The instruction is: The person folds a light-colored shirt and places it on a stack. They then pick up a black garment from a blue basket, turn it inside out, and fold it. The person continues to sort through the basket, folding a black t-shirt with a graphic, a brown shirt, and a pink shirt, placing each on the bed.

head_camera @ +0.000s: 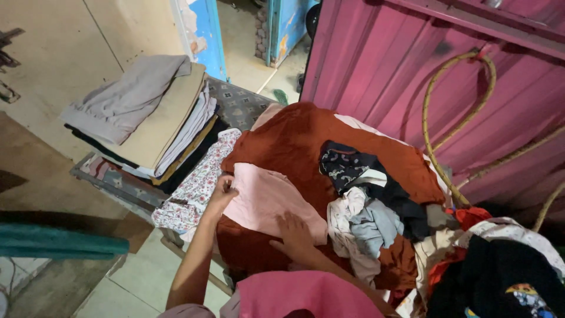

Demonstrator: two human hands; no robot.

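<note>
A light pink cloth (268, 197) lies spread on a big rust-red garment (294, 138) atop a heap of clothes. My left hand (222, 191) pinches the pink cloth's left edge, beside a white floral-print garment (197, 185). My right hand (292, 234) rests flat, fingers spread, on the pink cloth's lower edge. A dark patterned piece (344, 165) and a pale grey-white bundle (365, 227) lie to the right of the pink cloth.
A stack of folded clothes (153, 115), grey and tan on top, sits on a low bench at the left. A pink corrugated wall (412, 65) with a looped hose (432, 115) stands at the right. More mixed clothes (500, 265) pile at the lower right. A teal bar (59, 241) crosses the lower left.
</note>
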